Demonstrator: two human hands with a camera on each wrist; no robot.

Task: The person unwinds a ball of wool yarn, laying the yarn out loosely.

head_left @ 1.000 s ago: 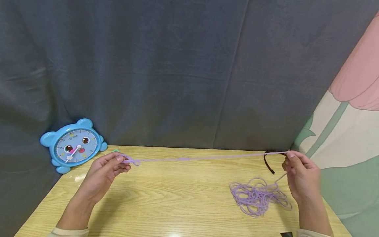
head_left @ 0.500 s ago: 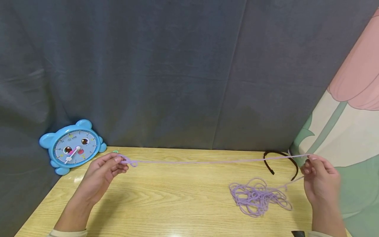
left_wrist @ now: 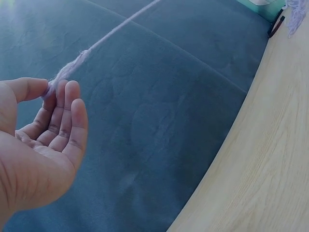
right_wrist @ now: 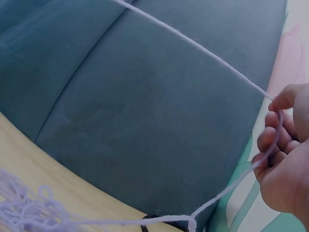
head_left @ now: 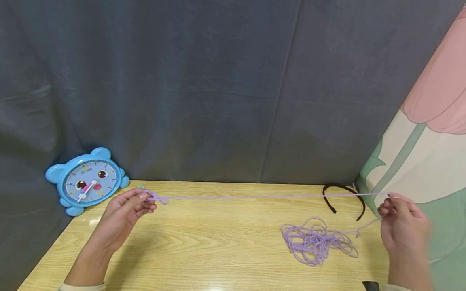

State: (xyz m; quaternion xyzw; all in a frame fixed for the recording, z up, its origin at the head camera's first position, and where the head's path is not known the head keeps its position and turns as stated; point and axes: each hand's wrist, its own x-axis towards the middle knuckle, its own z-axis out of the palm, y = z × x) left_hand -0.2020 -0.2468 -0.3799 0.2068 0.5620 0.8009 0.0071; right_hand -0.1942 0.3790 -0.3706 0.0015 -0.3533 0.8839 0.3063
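A strand of light purple yarn stretches straight between both hands above the table. My left hand pinches its looped, knotted end between thumb and forefinger, the other fingers loosely bent. In the left wrist view the thicker looped part of the yarn comes out from the fingertips. My right hand pinches the strand between thumb and forefinger on the far right. From there, in the right wrist view, the yarn crosses the curled fingers and runs down to the tangled heap of yarn on the table.
A blue bear-shaped clock leans at the back left of the wooden table. Behind the heap lies a black headband. A dark object shows at the front right edge. Dark grey curtain hangs behind; flowered cloth covers the right side.
My right hand has moved to the right, drawing the strand longer and uncovering the headband. The left hand stays almost in place, holding the looped end.
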